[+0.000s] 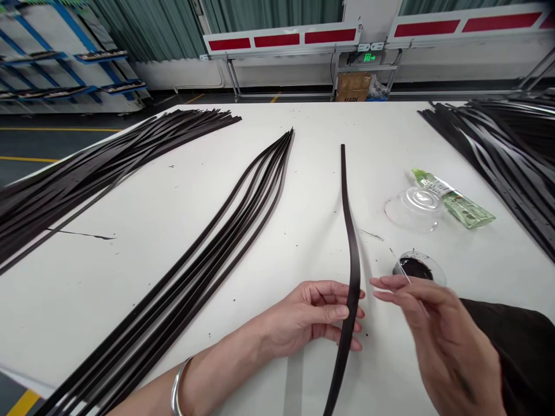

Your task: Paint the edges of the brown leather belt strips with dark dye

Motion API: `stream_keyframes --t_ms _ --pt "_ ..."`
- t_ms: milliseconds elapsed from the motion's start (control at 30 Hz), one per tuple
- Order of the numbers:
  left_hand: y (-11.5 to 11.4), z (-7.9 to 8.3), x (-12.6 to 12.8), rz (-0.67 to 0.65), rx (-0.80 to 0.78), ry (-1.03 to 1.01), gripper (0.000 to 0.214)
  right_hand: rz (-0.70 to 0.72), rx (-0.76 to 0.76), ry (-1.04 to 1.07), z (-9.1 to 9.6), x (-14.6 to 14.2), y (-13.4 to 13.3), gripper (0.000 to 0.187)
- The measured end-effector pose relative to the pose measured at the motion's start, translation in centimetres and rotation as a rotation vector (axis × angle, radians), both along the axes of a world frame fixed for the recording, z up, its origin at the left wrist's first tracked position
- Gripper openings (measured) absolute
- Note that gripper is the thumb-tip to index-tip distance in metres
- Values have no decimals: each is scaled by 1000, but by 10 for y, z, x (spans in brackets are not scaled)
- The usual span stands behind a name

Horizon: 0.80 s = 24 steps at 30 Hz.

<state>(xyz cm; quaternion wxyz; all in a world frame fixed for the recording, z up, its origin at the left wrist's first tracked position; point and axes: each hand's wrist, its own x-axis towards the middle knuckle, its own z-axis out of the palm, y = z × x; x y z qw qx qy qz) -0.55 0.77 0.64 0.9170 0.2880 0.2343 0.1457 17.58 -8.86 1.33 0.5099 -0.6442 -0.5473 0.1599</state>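
Nearest: right hand (451,341), palm turned inward, fingers reaching leftward. Its grip holds a thin stick (405,273) between thumb and fingers, tip angled up and away; too small to tell if wet. Dark cloth (511,335) just right of that grip.

Left hand (325,318), bracelet (176,387) at the wrist, forearm slanting in from lower left. Its grip pinches a black strip (354,266), thumb in front, fingers behind. Strip runs on both sides of this grip, bowing gently; far end well beyond it. Stick and strip apart.

Just beyond the right grip: clear cup (439,270) with dark liquid (414,267).

Left of the left grip: a separate row of strips (225,248) on the counter (303,242), far ends gathered. Farther, beyond the right grip: clear lid (416,202), green bottle (459,199).

Farthest out on either side of the grips: left heap (108,153), right heap (498,156), both strips.

Progress, my reading: one strip mid-treatment, probably dabbed from the cup. The row may be a small batch, treated or waiting; cannot tell. Nor which heap is finished. If either is waiting, much remains.
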Motion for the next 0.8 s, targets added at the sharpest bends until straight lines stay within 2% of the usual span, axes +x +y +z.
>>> stream_keyframes --t_ms 33,133,233,367,433,600,700,800 --pt "-1 0 0 -10 2 -12 26 17 -23 71 -3 -1 2 8" --pt "-4 1 1 -47 5 -25 28 79 -52 287 -9 -3 8 18" --pt "-6 2 2 -68 27 -10 26 55 -46 358 -6 -2 13 24" --pt "-6 5 0 -161 49 20 28 -20 -6 297 6 7 26 23" --pt "-5 6 -2 -167 51 33 27 -43 -17 242 11 10 32 23" --pt "-5 7 -4 -114 47 40 22 -26 -41 59 21 20 31 21" --pt "-6 6 -3 -62 14 80 22 -53 -50 70 28 39 22 35" --pt "-5 5 -2 17 -17 143 23 -125 -150 38 31 64 18 35"
